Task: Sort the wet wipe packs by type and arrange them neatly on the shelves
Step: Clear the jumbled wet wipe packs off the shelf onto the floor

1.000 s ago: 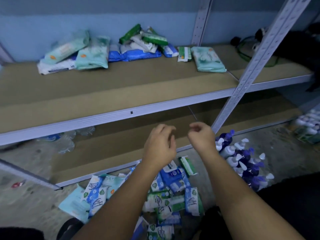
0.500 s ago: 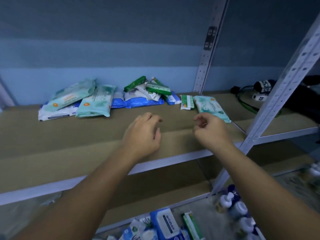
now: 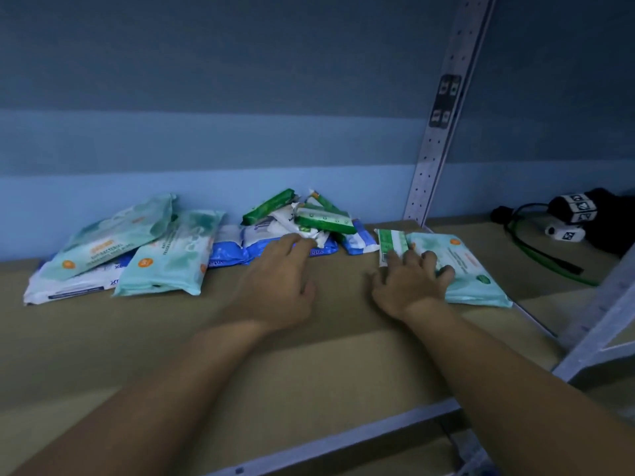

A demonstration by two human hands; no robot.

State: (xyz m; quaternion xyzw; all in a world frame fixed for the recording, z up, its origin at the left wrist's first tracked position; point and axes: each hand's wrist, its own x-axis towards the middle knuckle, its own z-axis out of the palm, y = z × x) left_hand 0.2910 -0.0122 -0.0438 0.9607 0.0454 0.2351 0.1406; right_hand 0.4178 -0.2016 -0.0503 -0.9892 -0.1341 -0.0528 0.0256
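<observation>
- Shelf board point(image 3: 309, 359) is carrying every pack at its rear.
- Left hand point(image 3: 275, 286) is reaching out, fingers loose, tips touching the middle heap point(image 3: 271, 231).
- Right hand point(image 3: 409, 283) is resting bent fingers on one teal pack point(image 3: 474, 280) and one green-white pack point(image 3: 390, 243); I cannot tell whether it is gripping either.
- Three green packs point(image 3: 326, 221) are topping the heap.
- Two teal packs point(image 3: 171, 259) are lying far left.

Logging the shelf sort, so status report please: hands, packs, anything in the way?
Left hand open, fingertips at the mixed pack pile. Right hand open, resting on the teal pack and small green-white pack. Nothing blocking; green cable off right.
</observation>
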